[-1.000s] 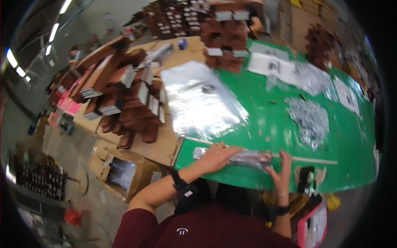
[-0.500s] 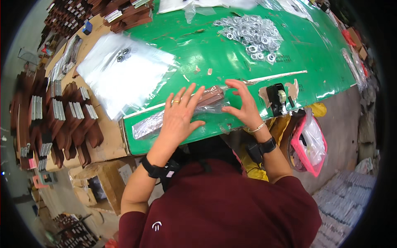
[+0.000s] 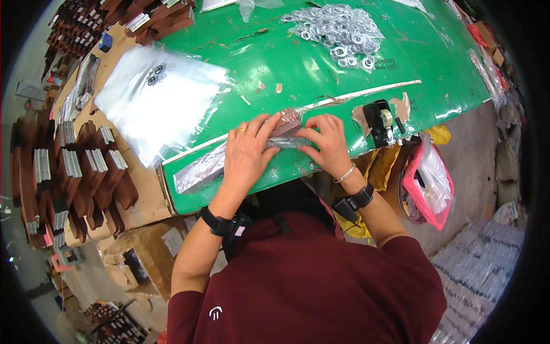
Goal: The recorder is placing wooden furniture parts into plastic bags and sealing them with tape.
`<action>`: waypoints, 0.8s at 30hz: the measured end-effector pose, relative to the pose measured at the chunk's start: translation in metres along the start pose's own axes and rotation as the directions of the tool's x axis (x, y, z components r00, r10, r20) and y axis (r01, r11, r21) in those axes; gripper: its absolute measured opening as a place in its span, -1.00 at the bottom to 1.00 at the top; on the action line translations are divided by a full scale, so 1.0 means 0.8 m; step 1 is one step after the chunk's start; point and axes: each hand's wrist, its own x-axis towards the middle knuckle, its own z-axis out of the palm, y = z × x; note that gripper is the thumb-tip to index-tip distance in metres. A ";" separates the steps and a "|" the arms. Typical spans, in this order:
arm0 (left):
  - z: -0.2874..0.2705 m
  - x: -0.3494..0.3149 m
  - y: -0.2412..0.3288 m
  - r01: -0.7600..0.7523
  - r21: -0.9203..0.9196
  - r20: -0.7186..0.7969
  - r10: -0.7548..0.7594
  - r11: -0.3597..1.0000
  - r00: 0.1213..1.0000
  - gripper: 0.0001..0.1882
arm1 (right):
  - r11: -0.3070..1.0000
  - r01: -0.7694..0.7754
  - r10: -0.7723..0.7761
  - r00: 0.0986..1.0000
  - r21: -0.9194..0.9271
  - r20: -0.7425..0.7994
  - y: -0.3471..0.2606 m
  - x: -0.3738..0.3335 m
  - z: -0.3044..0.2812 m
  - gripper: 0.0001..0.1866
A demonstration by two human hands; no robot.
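Observation:
A long brown piece in a clear plastic bag (image 3: 200,170) lies slantwise along the near edge of the green tabletop (image 3: 263,63). Its brown end (image 3: 286,121) shows through the film between my hands. My left hand (image 3: 246,150) lies across the middle of the bagged piece, fingers over the far side and thumb on the near side. With bent fingers and thumb, my right hand (image 3: 326,143) pinches the loose film at the right end. A black tape dispenser (image 3: 375,123) stands to the right of that hand.
Flat clear bags (image 3: 166,109) lie at left, with small dark rings on top. Farther back is a heap of small bagged rings (image 3: 344,40). Brown pieces with metal ends (image 3: 86,166) are stacked at far left. A pink-rimmed bin (image 3: 446,209) stands below the table's right side.
My right hand has moved in and closed on the film at the bag's right end. My left hand stays on the bagged piece, its thumb now nearer the film.

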 end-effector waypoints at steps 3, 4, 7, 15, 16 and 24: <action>0.000 -0.001 -0.001 0.004 0.011 -0.003 -0.004 1.000 1.000 -0.17 | 1.000 0.022 -0.022 0.999 0.009 -0.039 0.011 0.007 -0.008 -0.73; 0.000 -0.001 -0.001 0.002 0.012 -0.009 -0.002 1.000 1.000 -0.18 | 0.999 0.018 -0.017 0.999 0.030 -0.041 0.014 0.009 -0.011 -0.77; 0.001 -0.004 -0.001 0.006 0.022 -0.023 -0.005 1.000 1.000 -0.22 | 0.998 -0.013 0.014 1.000 0.065 -0.010 0.022 0.006 -0.016 -0.79; 0.003 -0.003 0.001 0.003 0.030 -0.050 -0.001 1.000 0.999 -0.29 | 0.992 0.121 -0.119 0.992 0.040 -0.027 0.005 0.017 -0.026 -0.77; 0.003 -0.003 0.001 0.006 0.035 -0.055 -0.004 0.999 0.998 -0.29 | 0.989 0.147 -0.148 0.988 0.021 0.034 0.007 0.017 -0.024 -0.77; 0.003 -0.002 0.003 -0.008 0.036 -0.045 0.010 0.999 0.999 -0.30 | 0.963 0.112 -0.124 0.992 0.246 0.033 0.033 0.015 -0.012 -0.83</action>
